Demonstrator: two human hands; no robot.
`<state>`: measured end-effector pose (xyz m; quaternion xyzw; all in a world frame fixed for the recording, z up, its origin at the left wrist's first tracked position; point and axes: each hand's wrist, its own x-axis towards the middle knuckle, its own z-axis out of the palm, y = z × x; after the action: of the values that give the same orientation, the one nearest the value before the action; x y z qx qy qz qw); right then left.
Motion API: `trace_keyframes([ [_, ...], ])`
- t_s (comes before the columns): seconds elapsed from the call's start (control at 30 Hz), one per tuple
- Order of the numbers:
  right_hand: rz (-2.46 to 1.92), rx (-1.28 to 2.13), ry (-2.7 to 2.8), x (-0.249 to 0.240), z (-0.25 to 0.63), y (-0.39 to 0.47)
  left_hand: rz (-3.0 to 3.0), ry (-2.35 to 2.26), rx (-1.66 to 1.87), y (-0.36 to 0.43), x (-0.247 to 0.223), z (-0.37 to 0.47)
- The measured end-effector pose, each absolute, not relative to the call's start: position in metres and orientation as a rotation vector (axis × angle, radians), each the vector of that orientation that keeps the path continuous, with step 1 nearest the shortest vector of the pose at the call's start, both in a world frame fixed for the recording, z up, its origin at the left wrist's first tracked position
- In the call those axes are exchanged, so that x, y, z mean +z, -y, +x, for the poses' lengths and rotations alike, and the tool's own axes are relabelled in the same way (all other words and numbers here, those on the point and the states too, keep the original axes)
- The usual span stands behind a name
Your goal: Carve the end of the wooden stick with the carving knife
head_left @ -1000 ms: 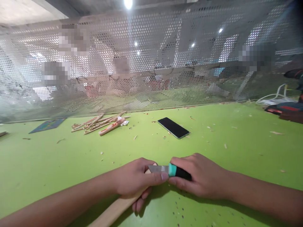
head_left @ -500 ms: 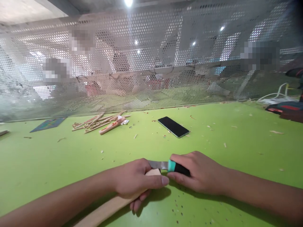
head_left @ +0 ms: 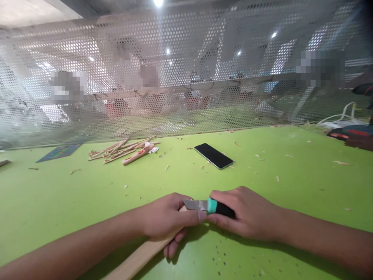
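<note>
Perforated sheeting (head_left: 180, 101) spans the background in the head view, with blurred shapes and bright lights showing through its holes. Below it spreads a bright green tabletop (head_left: 87, 194), scattered with pale wood shavings (head_left: 341, 163).

At the near edge, the left hand (head_left: 167, 217) is closed around a pale wooden strip (head_left: 142, 254), fingers curled beneath it and thumb laid along the top near its far end. The strip slants from the bottom edge of the view up and to the right into that grip. The right hand (head_left: 244, 212) holds a knife (head_left: 212, 205) by its black handle, fingers wrapped snugly around it just behind a teal collar. The blade points left over the far end of the strip, close beside the left thumb; whether its edge touches the wood I cannot tell. Small dark specks (head_left: 220, 259) dot the table below the knife.

Beyond the hands, a phone (head_left: 214, 156) lies flat with its dark screen up. To its left is a loose heap of thin wooden sticks (head_left: 119, 150), with a crumpled white scrap (head_left: 154, 149) at its right end. Farther left lies a flat patterned sheet (head_left: 60, 153). At the far right, a white cable (head_left: 339, 115) loops beside a dark power tool (head_left: 354, 133), partly cut off by the frame.
</note>
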<state>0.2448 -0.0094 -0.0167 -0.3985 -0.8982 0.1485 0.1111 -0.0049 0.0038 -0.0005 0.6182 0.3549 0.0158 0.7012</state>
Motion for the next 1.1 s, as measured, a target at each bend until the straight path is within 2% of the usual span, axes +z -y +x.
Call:
trace_keyframes([
  [1.1,-1.159,0.455,2.632,-0.0131,0.243,0.0098,1.388,-0.785,0.013,-0.0035,0.0005,-0.0047],
])
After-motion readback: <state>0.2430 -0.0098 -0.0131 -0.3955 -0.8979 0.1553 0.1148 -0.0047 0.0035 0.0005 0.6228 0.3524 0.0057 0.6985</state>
